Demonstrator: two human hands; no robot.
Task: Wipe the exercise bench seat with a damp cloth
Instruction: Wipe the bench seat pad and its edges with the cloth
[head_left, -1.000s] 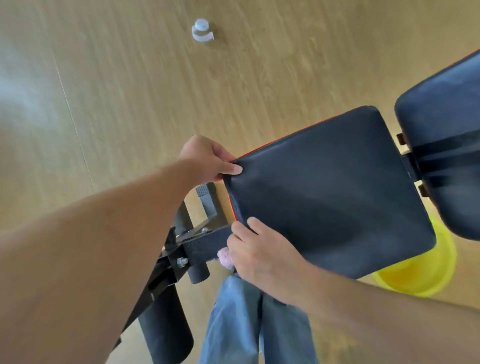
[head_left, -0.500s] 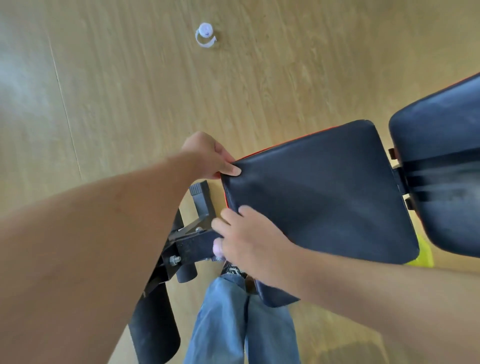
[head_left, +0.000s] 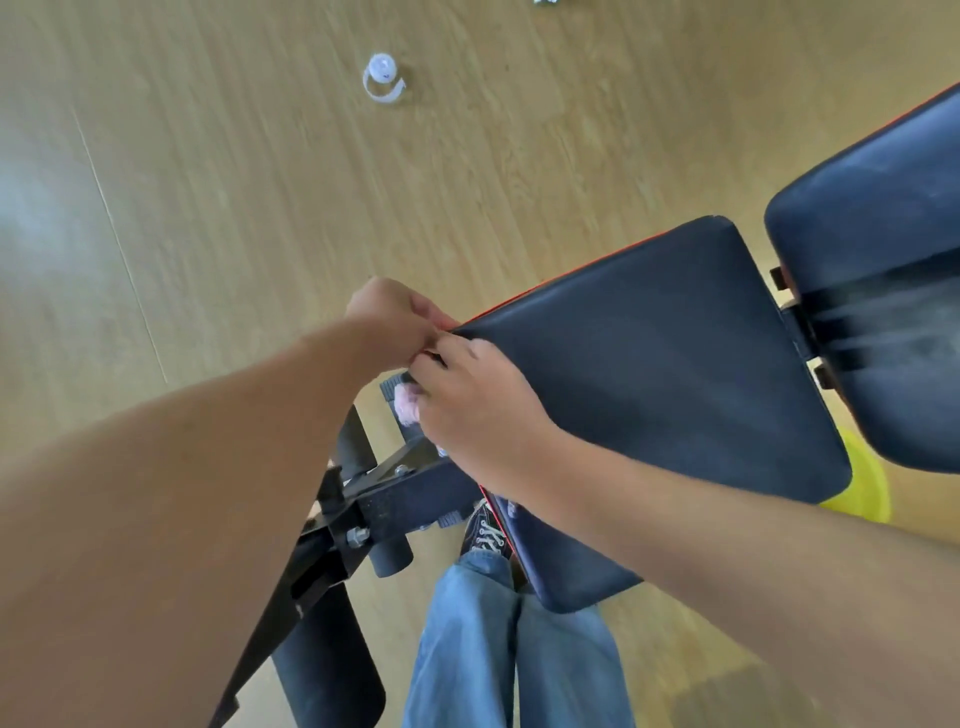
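Observation:
The black padded bench seat (head_left: 665, 364) with a red edge seam fills the centre right. My left hand (head_left: 389, 322) grips the seat's near-left corner. My right hand (head_left: 467, 400) lies against that same front edge, touching my left hand, and is closed over a pink cloth (head_left: 405, 402). Only a small bit of the cloth shows under my fingers, pressed to the seat's front edge.
The black backrest pad (head_left: 883, 280) sits at the right, the black metal frame (head_left: 363, 514) and foam roller below left. A yellow bucket (head_left: 865, 488) stands under the seat at right. A clear plastic bottle (head_left: 383, 80) lies on the wooden floor. My jeans and shoe are below.
My right hand has slid with the cloth along the seat's front edge toward the left corner until it meets my left hand. The left hand has kept its hold on that corner.

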